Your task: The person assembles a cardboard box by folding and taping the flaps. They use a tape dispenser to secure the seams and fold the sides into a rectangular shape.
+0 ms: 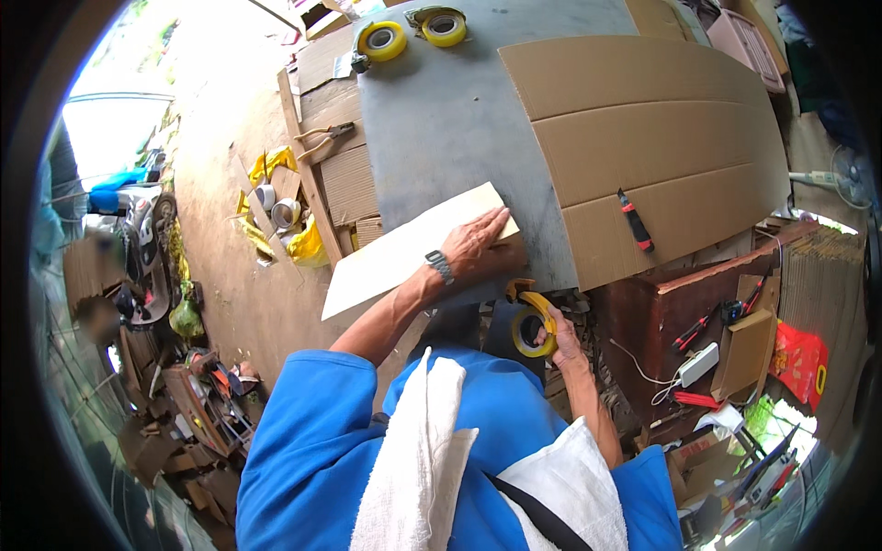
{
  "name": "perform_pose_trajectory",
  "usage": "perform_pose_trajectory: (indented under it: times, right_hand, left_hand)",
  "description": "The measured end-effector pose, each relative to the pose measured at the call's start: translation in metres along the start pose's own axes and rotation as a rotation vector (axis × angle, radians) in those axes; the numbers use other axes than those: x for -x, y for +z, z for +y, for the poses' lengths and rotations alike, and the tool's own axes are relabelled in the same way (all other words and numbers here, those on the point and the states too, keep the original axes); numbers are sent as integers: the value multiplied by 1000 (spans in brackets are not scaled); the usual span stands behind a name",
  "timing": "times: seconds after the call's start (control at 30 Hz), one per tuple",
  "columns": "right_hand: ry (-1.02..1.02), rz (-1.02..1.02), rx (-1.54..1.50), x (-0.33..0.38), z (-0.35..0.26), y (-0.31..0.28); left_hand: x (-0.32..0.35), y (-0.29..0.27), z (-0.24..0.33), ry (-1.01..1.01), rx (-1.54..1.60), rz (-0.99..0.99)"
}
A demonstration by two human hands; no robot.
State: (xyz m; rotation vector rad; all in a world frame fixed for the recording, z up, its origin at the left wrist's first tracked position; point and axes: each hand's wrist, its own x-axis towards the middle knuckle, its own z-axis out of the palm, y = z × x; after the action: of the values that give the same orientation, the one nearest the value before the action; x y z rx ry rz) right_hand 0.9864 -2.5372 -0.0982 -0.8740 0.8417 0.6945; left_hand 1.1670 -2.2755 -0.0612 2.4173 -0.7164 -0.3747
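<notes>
A long, pale cream board or folded carton piece (404, 241) lies slanted across the near left part of the grey tabletop (432, 138), its left end jutting past the edge. My left hand (473, 241) rests on its right end, fingers stretched out and lying over the top face; a watch is on that wrist. Just right of the board, by the table's near edge, my right hand (564, 338) is closed round a yellow tape dispenser (542, 310) carrying a roll of tape. The underside of the board is hidden.
A large brown cardboard sheet (652, 138) covers the table's right side, with a red-and-black utility knife (635, 222) on it. Two yellow tape rolls (381, 41) sit at the far edge. Pliers (326, 138) lie left. A reddish-brown cabinet (675, 298) stands near right.
</notes>
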Motion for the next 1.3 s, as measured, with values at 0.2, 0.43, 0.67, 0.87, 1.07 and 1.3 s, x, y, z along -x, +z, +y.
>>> perform_pose_trajectory:
  times: [0.2, 0.43, 0.67, 0.87, 1.07, 1.3]
  right_hand:
    - [-344, 47, 246, 26, -38, -25]
    - [-483, -341, 420, 81, -146, 3]
    - [-541, -564, 821, 44, -198, 29]
    - [-287, -544, 813, -39, -257, 45]
    - [-75, -582, 730, -143, -283, 60]
    - [71, -549, 746, -160, -279, 56]
  left_hand:
    - [30, -20, 33, -194, -235, 201]
    - [15, -23, 104, -592, 1208, 139]
    - [-5, -31, 83, -699, 1810, -95]
    - [-30, -9, -65, -828, 1457, 414]
    - [-48, 34, -117, -1005, 425, 358]
    - [-30, 49, -110, -481, 187, 259]
